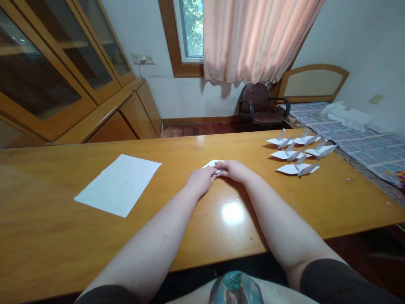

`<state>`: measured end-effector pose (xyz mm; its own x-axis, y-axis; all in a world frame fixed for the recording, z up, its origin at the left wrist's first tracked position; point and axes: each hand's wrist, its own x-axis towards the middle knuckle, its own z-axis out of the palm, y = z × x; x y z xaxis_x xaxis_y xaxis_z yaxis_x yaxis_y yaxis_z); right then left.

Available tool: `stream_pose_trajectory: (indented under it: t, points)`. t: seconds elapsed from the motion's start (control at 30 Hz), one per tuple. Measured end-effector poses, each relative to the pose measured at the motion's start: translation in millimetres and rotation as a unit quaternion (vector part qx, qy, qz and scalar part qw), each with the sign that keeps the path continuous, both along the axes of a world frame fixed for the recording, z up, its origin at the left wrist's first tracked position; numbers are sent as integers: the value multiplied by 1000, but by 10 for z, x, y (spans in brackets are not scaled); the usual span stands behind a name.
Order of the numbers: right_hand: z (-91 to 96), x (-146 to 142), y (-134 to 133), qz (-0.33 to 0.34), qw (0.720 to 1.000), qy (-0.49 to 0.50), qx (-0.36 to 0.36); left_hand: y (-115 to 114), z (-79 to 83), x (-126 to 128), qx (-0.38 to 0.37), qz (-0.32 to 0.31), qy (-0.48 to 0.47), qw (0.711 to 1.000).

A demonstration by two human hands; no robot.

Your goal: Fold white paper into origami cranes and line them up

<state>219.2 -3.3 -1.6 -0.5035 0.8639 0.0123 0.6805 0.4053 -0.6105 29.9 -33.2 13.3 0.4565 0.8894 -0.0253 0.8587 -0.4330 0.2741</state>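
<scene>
A small folded piece of white paper (210, 163) lies on the table in front of me, mostly covered by my fingers. My left hand (199, 180) grips its near left part, fingers closed together. From the right, my right hand (236, 170) presses on the same paper with its fingertips, right beside the left ones. The exact fold under the fingers is hidden. Off to the left rests a flat square of white paper (122, 185). On the right side stand several folded white paper cranes (297, 169), grouped close together and apart from my hands.
The glossy wooden table (218, 236) spans the view, its near edge just before my body. Beyond it are a brown armchair (257, 105) and a bed (341, 126) at the right. A glass-fronted cabinet (95, 101) stands at the left. Tiny scraps lie near the table's right end.
</scene>
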Motion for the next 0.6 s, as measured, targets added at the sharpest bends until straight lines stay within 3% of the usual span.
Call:
stream_pose_trajectory:
  t: [0.2,0.43,0.6]
  points:
    - [31,34,9,-16,1000,9,-18,104,-83,-15,-6,38,-14,999]
    - [6,58,40,-91,996,-4,-17,111,-60,-13,-18,69,-52,996]
    - [32,27,4,-108,994,2,-6,105,-73,4,-17,86,-53,995]
